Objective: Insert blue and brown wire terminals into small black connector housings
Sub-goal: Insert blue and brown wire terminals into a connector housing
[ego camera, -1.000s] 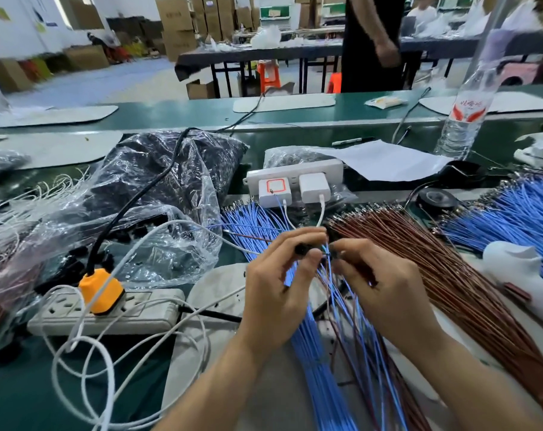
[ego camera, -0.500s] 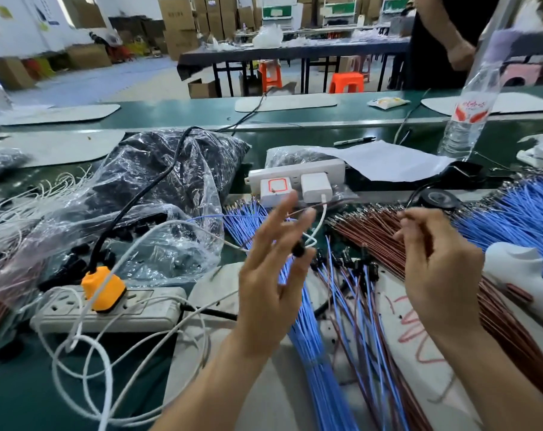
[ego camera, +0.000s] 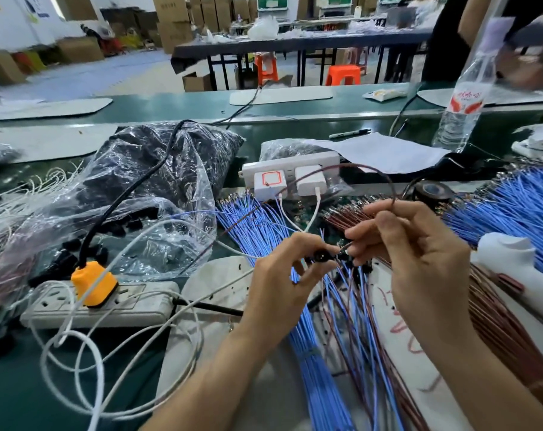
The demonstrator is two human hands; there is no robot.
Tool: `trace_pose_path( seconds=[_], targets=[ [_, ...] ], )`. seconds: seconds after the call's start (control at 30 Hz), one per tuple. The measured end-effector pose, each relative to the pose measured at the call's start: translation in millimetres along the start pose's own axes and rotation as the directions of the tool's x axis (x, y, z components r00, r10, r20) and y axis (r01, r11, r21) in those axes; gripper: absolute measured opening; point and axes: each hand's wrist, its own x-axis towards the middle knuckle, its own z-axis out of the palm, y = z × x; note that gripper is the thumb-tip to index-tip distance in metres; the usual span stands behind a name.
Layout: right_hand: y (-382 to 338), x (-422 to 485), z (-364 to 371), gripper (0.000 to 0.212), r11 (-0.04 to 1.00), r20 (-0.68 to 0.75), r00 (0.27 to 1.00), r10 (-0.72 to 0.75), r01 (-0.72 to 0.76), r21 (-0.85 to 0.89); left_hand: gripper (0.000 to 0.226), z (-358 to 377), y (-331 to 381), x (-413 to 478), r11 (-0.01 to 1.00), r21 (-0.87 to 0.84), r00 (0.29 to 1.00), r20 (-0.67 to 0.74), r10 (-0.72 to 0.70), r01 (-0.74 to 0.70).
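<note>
Left hand [ego camera: 282,275] pinches a small black connector housing [ego camera: 321,256] between thumb and forefinger, its other fingers curled under. It holds the housing up off the bench, probably so that the cavity can be seen and steadied. Just right of the housing, the right hand [ego camera: 419,253] grips a single brown wire [ego camera: 373,169] close to its metal terminal, with thumb and forefinger clamped on it. The tip almost meets the housing, but whether it has entered is too small to tell. Gripping so near the end likely keeps the thin wire from buckling as it is pushed in. The rest of the wire arcs up and away over the housing and trails off to its left.

Below and toward the viewer from the housing, a long bundle of blue wires [ego camera: 310,353] lies fanned across a pale mat, with loose brown strands mixed in. Right of the housing runs a thick bundle of brown wires [ego camera: 497,321], within easy reach of the hand that feeds them. Left of the housing sits a grey power strip [ego camera: 133,306] with an orange plug [ego camera: 93,284] in it. Beyond that is a clear plastic bag [ego camera: 158,188] holding dark parts, probably spare housings.

Behind the housing stands a white socket strip [ego camera: 290,164] carrying two chargers. Farther back and to the right are a roll of dark tape [ego camera: 432,191], a second spread of blue wires [ego camera: 519,213], a sheet of paper [ego camera: 382,150] and a water bottle [ego camera: 463,101].
</note>
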Motion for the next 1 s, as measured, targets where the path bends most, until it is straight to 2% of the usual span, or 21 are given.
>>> trace_pose_path(
  seconds=[0.2, 0.5, 1.0],
  targets=[
    [4.4, -4.5, 3.4, 0.012, 0.997, 0.074, 0.995, -0.066, 0.069, -0.037, 0.012, 0.2, -3.9, -2.4, 0.999, 0.045, 0.999, 0.037, -0.028, 0.027],
    [10.6, -5.9, 0.9, 0.014, 0.959, 0.117, 0.975, -0.19, 0.21, -0.192, 0.013, -1.5, -2.3, -1.4, 0.999, 0.04, 1.0, 0.029, 0.0, -0.001],
    [12.3, -5.8, 0.2, 0.012, 0.948, 0.155, 0.974, -0.164, 0.199, -0.248, 0.023, -3.1, -0.5, 0.1, 0.993, 0.108, 0.998, 0.02, 0.053, -0.055]
  ],
)
